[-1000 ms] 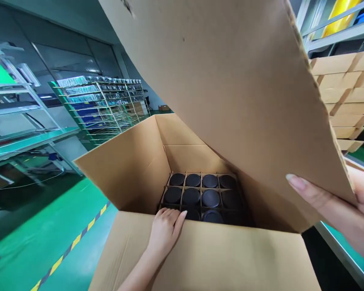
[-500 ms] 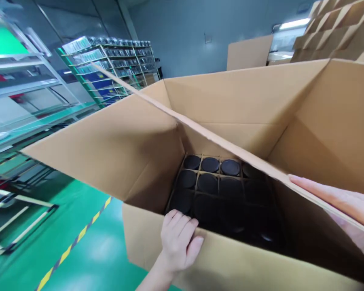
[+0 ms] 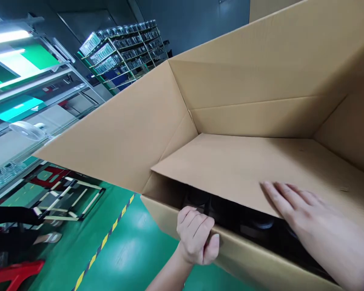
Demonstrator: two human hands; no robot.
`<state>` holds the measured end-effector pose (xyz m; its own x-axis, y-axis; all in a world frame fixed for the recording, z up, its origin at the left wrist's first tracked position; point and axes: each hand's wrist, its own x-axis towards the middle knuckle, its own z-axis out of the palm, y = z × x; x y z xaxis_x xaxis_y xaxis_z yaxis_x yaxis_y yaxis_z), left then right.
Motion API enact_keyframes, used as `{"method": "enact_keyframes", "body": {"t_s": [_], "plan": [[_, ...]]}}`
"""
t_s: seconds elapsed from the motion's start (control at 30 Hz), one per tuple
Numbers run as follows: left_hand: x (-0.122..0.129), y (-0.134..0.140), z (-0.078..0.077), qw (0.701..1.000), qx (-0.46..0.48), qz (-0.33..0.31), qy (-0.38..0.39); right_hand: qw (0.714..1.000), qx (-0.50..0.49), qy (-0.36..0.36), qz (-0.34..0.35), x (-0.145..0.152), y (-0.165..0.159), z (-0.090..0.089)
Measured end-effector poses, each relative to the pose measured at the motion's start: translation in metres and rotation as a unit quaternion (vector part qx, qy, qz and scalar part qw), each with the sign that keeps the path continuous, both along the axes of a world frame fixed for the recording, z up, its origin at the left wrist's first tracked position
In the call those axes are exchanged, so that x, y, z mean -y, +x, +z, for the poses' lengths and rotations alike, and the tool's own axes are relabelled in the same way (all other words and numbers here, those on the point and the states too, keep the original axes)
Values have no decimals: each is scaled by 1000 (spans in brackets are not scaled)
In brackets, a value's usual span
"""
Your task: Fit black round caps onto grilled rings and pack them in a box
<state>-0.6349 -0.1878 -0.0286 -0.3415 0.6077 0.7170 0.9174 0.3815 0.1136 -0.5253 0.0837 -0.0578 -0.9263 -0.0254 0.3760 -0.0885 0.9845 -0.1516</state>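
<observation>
A large open cardboard box [image 3: 151,133] with raised flaps fills the middle and right. Fingers of my left hand [image 3: 195,238] are curled over its near edge. My right hand [image 3: 303,218] lies flat on a cardboard sheet [image 3: 230,157], fingers stretched out and close together. The sheet sits tilted inside the box, far edge lower against the back wall and near edge raised. Through the dark gap along the near side, dark round-topped items [image 3: 262,223] show in part. The sheet covers the others.
Wire shelving [image 3: 130,56] stacked with clear items stands at the back left. Along the left run a workbench and frame [image 3: 75,72]. A pale pipe frame [image 3: 75,198], a red stool [image 3: 15,273] and a person's foot [image 3: 50,237] are lower left. Yellow-black tape [image 3: 104,240] marks the green floor.
The cardboard sheet went from standing slanted across the opening to lying inside over the dark round-topped items. My right hand moved from its edge onto its top. My left hand still grips the box edge.
</observation>
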Motion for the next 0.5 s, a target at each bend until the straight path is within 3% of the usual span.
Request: {"method": "enact_keyframes", "body": {"t_s": [0.1,0.2,0.33,0.5], "plan": [[-1,-1,0,1000,-14,5,2,999,41,33,3,6,-14,-29],[-1,-2,-1,1000,-19,2,10,997,79,23,-7,7,-11,-33],[-5,-3,2,999,-42,14,-4,998,63,7,12,1,28,13],[-6,-9,6,994,-10,79,-81,1000,-22,6,-1,-3,121,76]]}}
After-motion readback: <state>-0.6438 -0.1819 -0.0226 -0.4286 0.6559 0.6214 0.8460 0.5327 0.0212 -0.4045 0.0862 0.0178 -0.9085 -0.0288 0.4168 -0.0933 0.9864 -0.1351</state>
